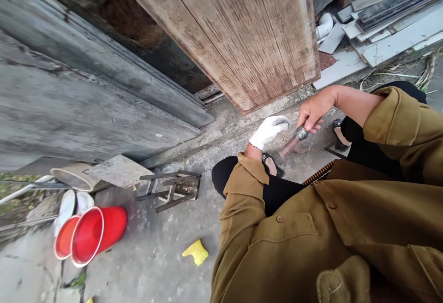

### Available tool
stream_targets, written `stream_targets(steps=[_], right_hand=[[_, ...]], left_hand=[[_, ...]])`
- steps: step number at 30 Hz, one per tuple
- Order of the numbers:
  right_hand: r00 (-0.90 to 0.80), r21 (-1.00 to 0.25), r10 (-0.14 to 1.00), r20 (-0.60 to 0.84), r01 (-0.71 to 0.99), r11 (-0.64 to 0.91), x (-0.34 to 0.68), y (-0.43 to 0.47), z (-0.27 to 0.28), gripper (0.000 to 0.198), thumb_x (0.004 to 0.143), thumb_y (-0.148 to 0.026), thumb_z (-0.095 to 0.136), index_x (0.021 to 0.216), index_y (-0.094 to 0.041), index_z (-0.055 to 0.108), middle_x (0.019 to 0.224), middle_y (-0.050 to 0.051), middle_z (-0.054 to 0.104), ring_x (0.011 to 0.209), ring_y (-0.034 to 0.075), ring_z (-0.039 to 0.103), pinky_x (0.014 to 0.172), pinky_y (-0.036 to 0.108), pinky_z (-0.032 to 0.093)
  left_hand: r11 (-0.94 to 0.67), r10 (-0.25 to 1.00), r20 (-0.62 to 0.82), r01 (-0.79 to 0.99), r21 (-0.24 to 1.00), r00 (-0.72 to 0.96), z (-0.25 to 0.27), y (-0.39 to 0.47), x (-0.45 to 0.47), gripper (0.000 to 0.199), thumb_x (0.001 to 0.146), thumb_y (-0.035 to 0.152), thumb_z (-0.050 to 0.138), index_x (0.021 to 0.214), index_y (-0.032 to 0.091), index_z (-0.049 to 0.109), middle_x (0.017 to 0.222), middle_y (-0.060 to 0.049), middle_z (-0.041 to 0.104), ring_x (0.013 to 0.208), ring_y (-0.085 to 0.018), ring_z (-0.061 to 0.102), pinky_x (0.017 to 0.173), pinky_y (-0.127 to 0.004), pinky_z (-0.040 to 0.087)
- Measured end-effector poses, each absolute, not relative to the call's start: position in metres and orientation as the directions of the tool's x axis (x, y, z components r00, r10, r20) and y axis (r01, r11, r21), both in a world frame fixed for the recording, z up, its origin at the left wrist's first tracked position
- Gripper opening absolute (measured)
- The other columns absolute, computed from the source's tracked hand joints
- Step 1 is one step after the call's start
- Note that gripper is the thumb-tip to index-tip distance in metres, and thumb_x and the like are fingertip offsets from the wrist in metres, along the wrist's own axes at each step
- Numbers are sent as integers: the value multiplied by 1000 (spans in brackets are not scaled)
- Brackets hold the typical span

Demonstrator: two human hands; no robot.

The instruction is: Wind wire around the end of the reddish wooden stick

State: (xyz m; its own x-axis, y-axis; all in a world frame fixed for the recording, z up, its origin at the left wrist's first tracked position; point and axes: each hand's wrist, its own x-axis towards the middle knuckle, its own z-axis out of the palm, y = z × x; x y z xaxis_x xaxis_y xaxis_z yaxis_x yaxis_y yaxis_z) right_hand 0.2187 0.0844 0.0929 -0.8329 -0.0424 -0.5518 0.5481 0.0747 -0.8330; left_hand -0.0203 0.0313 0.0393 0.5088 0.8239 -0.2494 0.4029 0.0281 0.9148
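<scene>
My right hand [314, 109], bare, is closed round the upper end of a wooden-handled tool [290, 147]. A silver, wire-like wrap [301, 133] shows just below my fingers, and the reddish-brown wood slants down to the left, blurred. What kind of tool it is I cannot make out. My left hand [268, 131] wears a white glove with greyish fingertips. Its fingers curl together left of the tool, apart from it, and hide anything they may hold. Both hands hover over the concrete between my knees.
A plank door panel [249, 35] stands ahead, beside grey boards [86, 95]. A small wooden stool [173, 190], red buckets [116, 229] and a yellow piece [196, 252] are on the left ground. Stacked boards [398, 31] and a white pipe [324, 25] lie right.
</scene>
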Motion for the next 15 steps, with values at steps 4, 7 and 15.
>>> stream_targets(steps=[4,7,15], right_hand=[[-799,-900,425,-425,422,-107,232,92,102,37,94,-50,71,88,-13,72,80,3,69,64,8,57,60,21,42],[-604,-912,692,-395,349,-216,238,99,96,39,97,-50,68,82,-14,68,80,6,69,64,10,58,59,23,46],[-321,-661,868,-378,750,-10,233,120,69,36,97,-50,64,90,-16,71,81,12,71,75,22,64,68,33,49]], left_hand=[[158,867,-221,175,972,447,24,31,-15,36,85,49,74,90,14,65,64,1,55,56,-11,47,57,-25,41],[171,819,-222,144,975,529,17,30,-12,40,87,54,68,93,14,65,60,5,46,51,-8,38,50,-23,34],[130,733,-331,355,926,595,27,22,-8,35,81,49,75,82,14,70,64,-3,58,55,-11,44,52,-26,33]])
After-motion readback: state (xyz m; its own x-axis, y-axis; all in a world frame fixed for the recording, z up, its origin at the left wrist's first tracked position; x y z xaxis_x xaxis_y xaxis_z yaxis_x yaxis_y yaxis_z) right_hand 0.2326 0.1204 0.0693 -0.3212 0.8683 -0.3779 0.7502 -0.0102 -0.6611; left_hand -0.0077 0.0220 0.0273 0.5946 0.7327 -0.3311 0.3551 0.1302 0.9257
